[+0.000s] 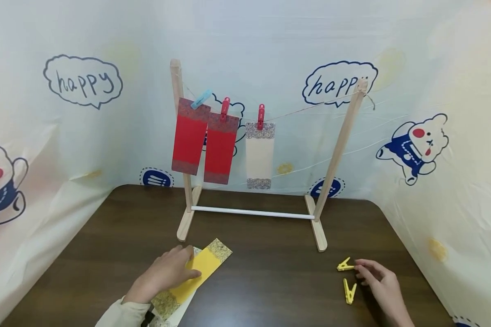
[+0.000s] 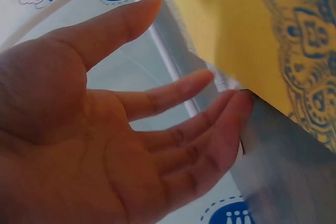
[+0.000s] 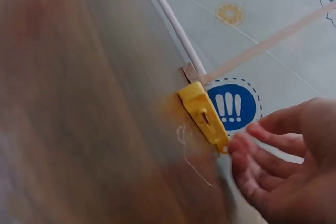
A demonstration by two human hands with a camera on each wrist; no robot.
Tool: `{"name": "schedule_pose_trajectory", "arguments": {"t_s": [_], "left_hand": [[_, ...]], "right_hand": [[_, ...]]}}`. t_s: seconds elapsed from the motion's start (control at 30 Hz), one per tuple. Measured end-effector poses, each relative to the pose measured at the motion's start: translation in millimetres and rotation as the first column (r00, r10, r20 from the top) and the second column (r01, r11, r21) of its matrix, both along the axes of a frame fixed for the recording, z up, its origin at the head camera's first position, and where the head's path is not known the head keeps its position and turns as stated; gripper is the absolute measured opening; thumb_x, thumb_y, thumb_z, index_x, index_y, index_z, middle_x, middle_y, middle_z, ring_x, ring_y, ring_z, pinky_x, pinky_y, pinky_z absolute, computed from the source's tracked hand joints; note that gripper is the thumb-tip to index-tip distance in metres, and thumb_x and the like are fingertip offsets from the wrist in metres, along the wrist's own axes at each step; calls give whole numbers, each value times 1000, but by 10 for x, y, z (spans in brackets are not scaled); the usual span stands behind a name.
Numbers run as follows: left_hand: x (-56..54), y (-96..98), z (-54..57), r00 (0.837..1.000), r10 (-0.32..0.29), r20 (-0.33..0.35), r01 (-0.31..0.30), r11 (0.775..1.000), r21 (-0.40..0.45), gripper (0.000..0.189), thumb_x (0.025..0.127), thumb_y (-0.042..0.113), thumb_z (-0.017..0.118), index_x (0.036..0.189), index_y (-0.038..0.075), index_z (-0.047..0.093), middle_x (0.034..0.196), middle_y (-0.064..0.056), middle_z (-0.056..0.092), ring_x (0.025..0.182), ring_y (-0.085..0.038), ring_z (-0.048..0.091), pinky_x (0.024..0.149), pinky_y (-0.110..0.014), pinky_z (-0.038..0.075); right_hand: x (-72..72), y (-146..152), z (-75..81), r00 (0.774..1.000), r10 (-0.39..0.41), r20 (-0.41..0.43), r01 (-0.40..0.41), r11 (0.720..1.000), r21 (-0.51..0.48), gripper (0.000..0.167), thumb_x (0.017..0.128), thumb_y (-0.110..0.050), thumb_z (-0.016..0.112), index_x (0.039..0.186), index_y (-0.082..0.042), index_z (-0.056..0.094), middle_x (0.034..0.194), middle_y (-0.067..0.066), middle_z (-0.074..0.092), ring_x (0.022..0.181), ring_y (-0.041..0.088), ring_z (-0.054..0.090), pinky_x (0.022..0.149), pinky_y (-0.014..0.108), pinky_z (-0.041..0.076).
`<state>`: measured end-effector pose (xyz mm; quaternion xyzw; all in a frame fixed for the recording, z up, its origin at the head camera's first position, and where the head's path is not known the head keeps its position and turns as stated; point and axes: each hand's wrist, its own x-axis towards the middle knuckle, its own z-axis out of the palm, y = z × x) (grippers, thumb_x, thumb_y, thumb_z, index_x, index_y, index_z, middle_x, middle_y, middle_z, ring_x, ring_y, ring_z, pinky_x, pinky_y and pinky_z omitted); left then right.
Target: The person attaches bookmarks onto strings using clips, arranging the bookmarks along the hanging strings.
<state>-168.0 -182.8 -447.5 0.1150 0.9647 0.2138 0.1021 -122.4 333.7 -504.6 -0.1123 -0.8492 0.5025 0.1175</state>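
Observation:
My left hand (image 1: 165, 271) lies over a yellow card (image 1: 206, 268) with a patterned end, its fingers loosely bent. The left wrist view shows the thumb apart from the fingers, fingertips near the underside of the card's edge. Beneath it sits a pale card (image 1: 184, 313), mostly covered. At the right, my right hand (image 1: 380, 284) has thumb and forefinger at the tail end of a yellow clothespin (image 3: 202, 116), lightly pinching it. A second yellow clothespin (image 1: 349, 290) lies just nearer on the table.
A wooden frame (image 1: 339, 154) with a white crossbar (image 1: 249, 211) stands at the back. On its sagging string hang two red cards (image 1: 187, 141) and a cream card (image 1: 259, 154), held by a blue clothespin (image 1: 202, 99) and two red clothespins (image 1: 261, 116). The table (image 1: 270, 281) is dark wood.

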Motion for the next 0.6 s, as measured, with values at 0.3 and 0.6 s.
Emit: {"name": "schedule_pose_trajectory", "arguments": {"t_s": [0.3, 0.6], "left_hand": [[31, 18, -44, 999, -38, -3, 37, 992, -120, 99, 69, 40, 89, 140, -11, 42, 113, -28, 61, 96, -43, 62, 76, -58, 50], [-123, 25, -128, 990, -29, 139, 28, 1000, 9, 57, 68, 33, 90, 103, 1, 59, 83, -6, 55, 71, -21, 52, 63, -37, 45]], "right_hand": [[36, -63, -86, 993, 1, 118, -3, 1000, 15, 32, 99, -22, 64, 122, 0, 66, 108, 12, 71, 83, 10, 67, 69, 26, 55], [-11, 4, -81, 998, 15, 68, -18, 999, 41, 28, 99, -16, 62, 121, 0, 66, 108, 13, 71, 83, 7, 67, 69, 25, 55]]}}
